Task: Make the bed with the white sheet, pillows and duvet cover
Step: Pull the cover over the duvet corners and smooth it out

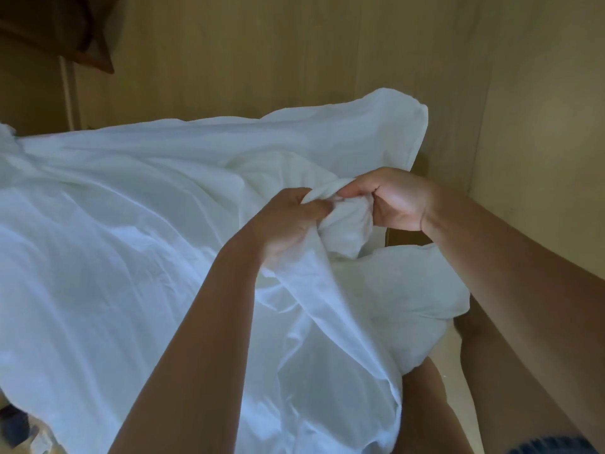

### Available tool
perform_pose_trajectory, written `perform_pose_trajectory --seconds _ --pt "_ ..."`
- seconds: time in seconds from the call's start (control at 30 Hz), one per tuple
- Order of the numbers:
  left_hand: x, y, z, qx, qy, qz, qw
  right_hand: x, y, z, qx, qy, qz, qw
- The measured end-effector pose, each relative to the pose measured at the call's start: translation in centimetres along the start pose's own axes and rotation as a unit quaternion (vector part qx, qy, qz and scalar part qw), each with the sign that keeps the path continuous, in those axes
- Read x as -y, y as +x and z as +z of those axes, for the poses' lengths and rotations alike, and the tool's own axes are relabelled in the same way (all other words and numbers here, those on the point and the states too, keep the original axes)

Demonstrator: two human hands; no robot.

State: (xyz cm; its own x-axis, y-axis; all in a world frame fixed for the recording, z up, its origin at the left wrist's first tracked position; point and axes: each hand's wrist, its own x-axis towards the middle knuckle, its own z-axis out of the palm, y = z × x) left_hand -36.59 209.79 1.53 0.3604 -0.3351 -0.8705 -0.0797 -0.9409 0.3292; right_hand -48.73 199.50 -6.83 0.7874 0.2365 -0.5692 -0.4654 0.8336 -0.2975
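The head view looks down on two bare hands that meet over one bunched lump of white cloth [347, 221]. The left hand [288, 224] has its fingers curled tight round the lump from the left side, and its grip is holding the cloth. The right hand [393, 199] pinches the same lump from the right, thumb and fingers closed on it, with the palm turned partly toward the camera. The two hands are just beside each other, nearly touching, with the lump between them. I cannot tell if this cloth is the white sheet or the duvet cover. It spreads out wide to the left and to the far side, all wrinkled, and it covers the bed [114, 224]. One far corner [402, 116] stands up puffy near the tan wall [523, 126]. A soft white bulge [409, 290], maybe a pillow, sits just below the right hand. Things could go wrong from here. If the hands pull too hard, the far corner may slide off and the cloth would bunch up more. If one grip slips, the lump may drop down the gap beside the wall. The cloth is thin, so a sharp tug might twist it. Both forearms reach up from the bottom of the view. The left arm comes straight up the middle, and the right arm comes in slanted from the lower right.
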Motion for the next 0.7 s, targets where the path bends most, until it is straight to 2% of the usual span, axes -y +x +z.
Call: perform_pose_trajectory --seconds 0.03,0.07,0.1,0.17,0.2,0.27,0.3,0.33,0.37,0.4,0.47,0.5,0.53,0.6,0.67,0.7 --pt "0.0 0.1 0.0 -0.072 0.147 0.039 0.986 0.0 -0.2 0.0 -0.004 0.011 -0.001 1.0" --pt "0.0 0.2 0.1 -0.142 0.296 0.077 0.941 0.0 -0.5 0.1 0.001 0.011 -0.003 1.0" --pt "0.2 0.0 0.1 -0.198 0.385 0.109 0.895 -0.1 -0.9 0.3 0.007 -0.018 0.004 1.0" --pt "0.7 -1.2 0.0 -0.255 0.446 0.126 0.848 -0.8 -1.5 1.5 -0.019 -0.207 0.036 0.978" --pt "1.3 -2.0 0.2 -0.275 0.454 0.126 0.838 -1.4 -1.5 2.1 -0.067 -0.339 0.045 0.937" --pt "3.2 -4.0 1.6 -0.312 0.433 0.135 0.835 -2.8 -0.9 3.1 -0.232 -0.529 0.004 0.817" --pt "3.9 -5.2 2.6 -0.312 0.394 0.144 0.852 -3.5 -0.7 3.4 -0.31 -0.572 -0.053 0.758" --pt "4.4 -6.3 3.8 -0.297 0.327 0.154 0.884 -4.1 -0.7 3.6 -0.36 -0.581 -0.118 0.72" --pt "4.8 -7.2 4.7 -0.263 0.243 0.156 0.92 -4.8 -0.8 3.6 -0.387 -0.56 -0.178 0.711" --pt "5.1 -7.7 5.4 -0.222 0.155 0.146 0.951 -5.5 -0.8 3.4 -0.4 -0.518 -0.228 0.721" --pt "5.2 -7.9 6.3 -0.153 0.029 0.114 0.981 -6.7 -1.2 2.9 -0.415 -0.423 -0.288 0.752" --pt "5.2 -7.9 6.6 -0.138 0.031 0.116 0.983 -7.1 -1.6 2.6 -0.416 -0.38 -0.305 0.768" --pt "5.0 -7.9 6.8 -0.147 0.099 0.141 0.974 -7.3 -2.1 2.4 -0.417 -0.352 -0.323 0.773" --pt "5.0 -7.4 7.1 -0.233 0.287 0.194 0.909 -7.7 -3.6 2.5 -0.421 -0.368 -0.375 0.74" --pt "5.0 -6.7 6.8 -0.331 0.332 0.183 0.864 -8.8 -5.2 3.7 -0.375 -0.422 -0.417 0.712" --pt "5.2 -6.2 6.5 -0.368 0.316 0.171 0.857 -9.7 -5.8 4.7 -0.336 -0.453 -0.425 0.708"
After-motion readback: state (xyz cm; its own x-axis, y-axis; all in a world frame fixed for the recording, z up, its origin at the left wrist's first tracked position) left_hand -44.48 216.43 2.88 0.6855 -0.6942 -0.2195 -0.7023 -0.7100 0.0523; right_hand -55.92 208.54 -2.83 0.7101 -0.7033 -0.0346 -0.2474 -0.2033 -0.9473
